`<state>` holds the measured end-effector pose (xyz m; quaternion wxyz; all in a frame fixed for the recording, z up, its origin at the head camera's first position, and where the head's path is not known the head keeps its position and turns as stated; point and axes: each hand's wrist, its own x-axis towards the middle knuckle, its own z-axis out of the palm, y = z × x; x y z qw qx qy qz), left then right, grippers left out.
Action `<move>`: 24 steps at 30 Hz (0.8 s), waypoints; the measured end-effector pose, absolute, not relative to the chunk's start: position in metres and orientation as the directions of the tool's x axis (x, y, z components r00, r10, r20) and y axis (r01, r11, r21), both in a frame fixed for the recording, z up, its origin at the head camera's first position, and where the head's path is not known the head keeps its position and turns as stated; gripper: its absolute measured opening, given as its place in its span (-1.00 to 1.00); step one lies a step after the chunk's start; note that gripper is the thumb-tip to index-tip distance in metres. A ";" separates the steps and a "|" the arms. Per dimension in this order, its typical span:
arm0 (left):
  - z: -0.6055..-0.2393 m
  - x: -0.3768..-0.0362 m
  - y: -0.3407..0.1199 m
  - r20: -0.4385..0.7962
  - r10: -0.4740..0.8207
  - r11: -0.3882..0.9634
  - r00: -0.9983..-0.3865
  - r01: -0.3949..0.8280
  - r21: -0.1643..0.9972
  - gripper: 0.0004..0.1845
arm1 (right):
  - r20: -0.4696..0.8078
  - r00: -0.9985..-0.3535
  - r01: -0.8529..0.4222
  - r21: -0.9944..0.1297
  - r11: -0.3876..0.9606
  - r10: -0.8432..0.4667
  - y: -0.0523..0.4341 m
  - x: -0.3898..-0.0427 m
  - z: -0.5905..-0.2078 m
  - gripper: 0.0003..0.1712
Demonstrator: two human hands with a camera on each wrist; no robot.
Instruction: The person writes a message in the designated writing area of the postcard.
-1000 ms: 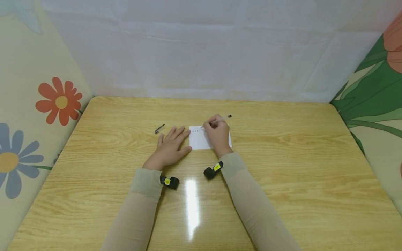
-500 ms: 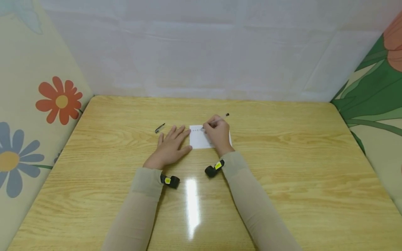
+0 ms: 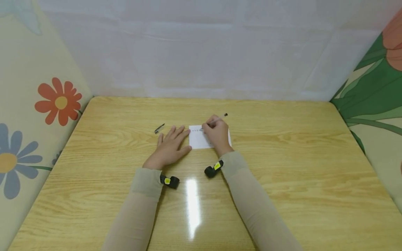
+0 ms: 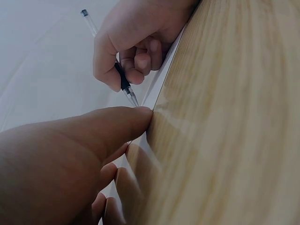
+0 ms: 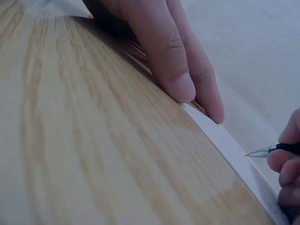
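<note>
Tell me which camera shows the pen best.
The left wrist view: the pen appears large there, from rear end to silvery tip, though the right hand hides a stretch. The head view shows it small; the right wrist view shows only its front part at the right edge.

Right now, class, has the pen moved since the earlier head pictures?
Yes: the pen has shifted slightly left at its black end, judged against the pen cap.

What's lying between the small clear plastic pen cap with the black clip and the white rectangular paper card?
In the head view, spread fingers of the left grip lie between the pen cap and paper card.
</note>
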<state>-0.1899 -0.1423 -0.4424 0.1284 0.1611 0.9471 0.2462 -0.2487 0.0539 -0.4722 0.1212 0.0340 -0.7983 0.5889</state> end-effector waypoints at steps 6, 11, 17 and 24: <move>-0.443 -0.189 -0.142 -0.151 0.370 0.823 -0.917 0.247 0.512 -0.27 | 0.235 -0.967 -0.198 -0.932 0.303 0.093 0.054 -0.248 -0.472 -0.90; -0.442 -0.189 -0.142 -0.153 0.371 0.823 -0.916 0.248 0.510 -0.28 | 0.236 -0.968 -0.202 -0.932 0.302 0.081 0.054 -0.248 -0.470 -0.91; -0.442 -0.189 -0.142 -0.157 0.370 0.829 -0.916 0.249 0.500 -0.28 | 0.233 -0.970 -0.200 -0.929 0.313 0.074 0.053 -0.247 -0.470 -0.91; -0.442 -0.190 -0.142 -0.162 0.372 0.829 -0.914 0.249 0.500 -0.27 | 0.249 -0.963 -0.204 -0.924 0.324 0.101 0.053 -0.247 -0.471 -0.91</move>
